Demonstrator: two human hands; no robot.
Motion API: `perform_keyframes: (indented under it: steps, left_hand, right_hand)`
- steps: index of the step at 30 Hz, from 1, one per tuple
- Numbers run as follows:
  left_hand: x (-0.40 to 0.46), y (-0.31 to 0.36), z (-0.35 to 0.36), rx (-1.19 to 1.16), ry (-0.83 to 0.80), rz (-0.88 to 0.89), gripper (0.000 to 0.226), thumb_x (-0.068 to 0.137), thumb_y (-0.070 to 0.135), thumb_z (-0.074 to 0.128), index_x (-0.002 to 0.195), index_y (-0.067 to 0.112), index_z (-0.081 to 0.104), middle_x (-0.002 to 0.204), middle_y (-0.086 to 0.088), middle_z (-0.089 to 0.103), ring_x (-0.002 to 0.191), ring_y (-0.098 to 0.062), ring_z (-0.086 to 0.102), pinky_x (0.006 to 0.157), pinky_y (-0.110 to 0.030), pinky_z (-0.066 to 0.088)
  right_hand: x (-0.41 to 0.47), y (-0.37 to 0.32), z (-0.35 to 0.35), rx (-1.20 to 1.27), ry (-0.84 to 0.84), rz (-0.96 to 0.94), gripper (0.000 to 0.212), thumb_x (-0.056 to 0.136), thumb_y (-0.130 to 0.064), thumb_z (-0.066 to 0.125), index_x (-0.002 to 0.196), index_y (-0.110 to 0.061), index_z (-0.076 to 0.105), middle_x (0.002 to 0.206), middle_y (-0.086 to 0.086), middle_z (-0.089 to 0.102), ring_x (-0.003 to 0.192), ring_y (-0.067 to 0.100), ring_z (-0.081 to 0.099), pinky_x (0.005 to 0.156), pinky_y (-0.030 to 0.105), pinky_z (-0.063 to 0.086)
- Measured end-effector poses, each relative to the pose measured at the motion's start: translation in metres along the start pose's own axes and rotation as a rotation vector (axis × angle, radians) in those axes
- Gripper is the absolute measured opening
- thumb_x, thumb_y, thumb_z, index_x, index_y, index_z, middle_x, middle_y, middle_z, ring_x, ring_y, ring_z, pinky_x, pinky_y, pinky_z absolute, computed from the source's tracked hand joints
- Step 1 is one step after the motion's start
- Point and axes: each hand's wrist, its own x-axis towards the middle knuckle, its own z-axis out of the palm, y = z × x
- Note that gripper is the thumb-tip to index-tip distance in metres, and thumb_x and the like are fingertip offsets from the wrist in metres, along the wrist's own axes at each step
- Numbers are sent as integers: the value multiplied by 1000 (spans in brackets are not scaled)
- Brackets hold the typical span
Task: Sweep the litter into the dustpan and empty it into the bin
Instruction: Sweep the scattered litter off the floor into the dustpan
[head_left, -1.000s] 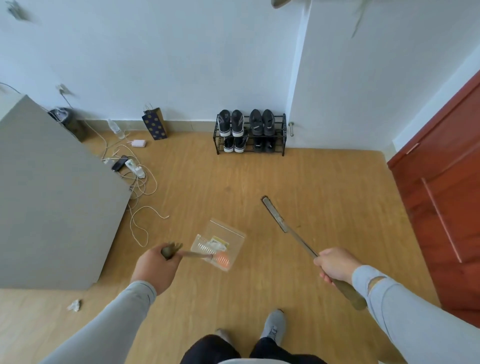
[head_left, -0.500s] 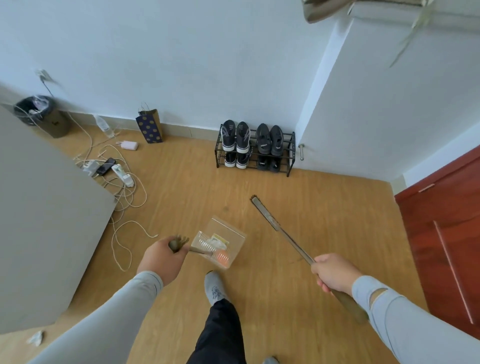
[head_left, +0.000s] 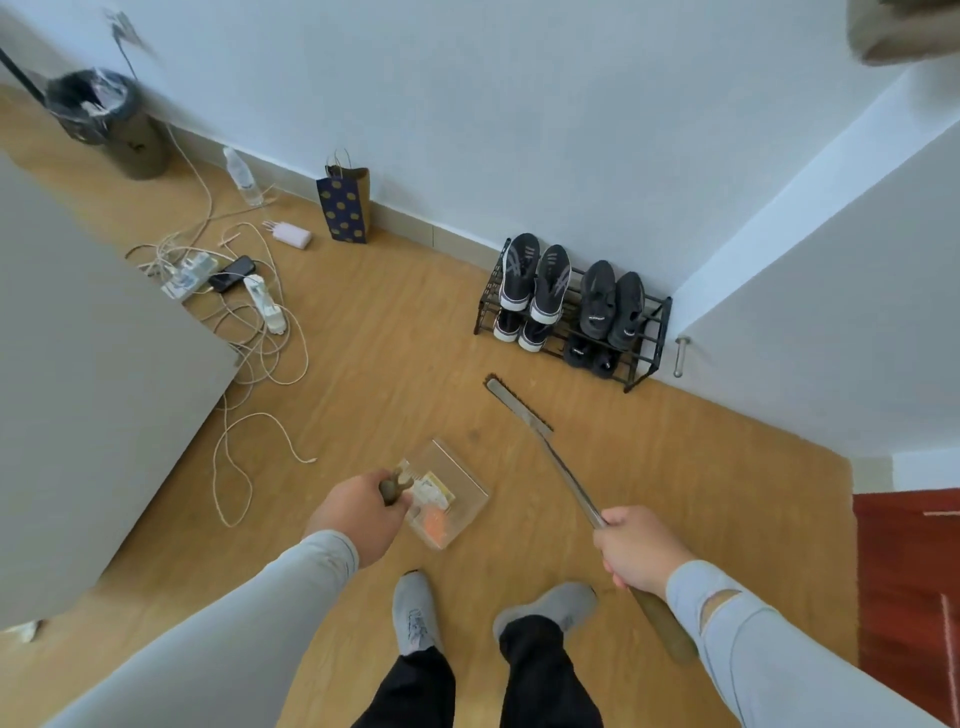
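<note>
The left hand (head_left: 358, 514) grips the handle of the clear dustpan (head_left: 447, 493), which holds litter; the right hand (head_left: 636, 551) grips the broom (head_left: 545, 441). The bin (head_left: 109, 122) stands well beyond the cables (head_left: 249, 332); tilting the dustpan could spill litter, and feet could snag there.

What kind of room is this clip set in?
Probably a room in a home, perhaps near an entrance: a shoe rack with sneakers stands against the wall, chargers and cables sprawl over the wood-look floor, and a lined bin sits in the corner.
</note>
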Motion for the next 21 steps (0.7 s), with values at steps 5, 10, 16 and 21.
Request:
perform_keyframes:
  steps: [5, 10, 16, 21]
  left_hand:
    - [40, 19, 7, 31, -1, -36, 21, 97, 49, 54, 108, 31, 55, 85, 8, 63, 78, -19, 62, 67, -30, 50]
    - [54, 22, 9, 85, 2, -58, 16, 97, 47, 54, 101, 32, 53, 82, 6, 65, 76, -19, 64, 67, -33, 55]
    - [63, 28, 0, 81, -11, -68, 17, 96, 48, 54, 103, 32, 54, 82, 6, 65, 75, -19, 64, 67, -34, 55]
    - [69, 33, -12, 86, -29, -64, 17, 97, 48, 52, 101, 32, 52, 81, 6, 65, 73, -18, 64, 67, -35, 57]
  right_hand:
    - [72, -39, -5, -142, -40, -57, 34, 88, -16, 44, 118, -22, 58, 82, 5, 69, 62, 24, 62, 72, 38, 60]
    - [102, -52, 19, -395, -95, -60, 35, 95, -17, 45, 128, -15, 56, 110, 6, 68, 80, 23, 66, 64, 29, 52]
    - [78, -35, 20, -412, -288, -52, 16, 94, -20, 47, 91, -18, 62, 75, 0, 57, 61, 18, 57, 55, 25, 47]
    - [40, -38, -62, -148, -340, -12, 31, 97, -14, 49, 121, -29, 61, 70, 7, 59, 42, 13, 48, 39, 23, 42]
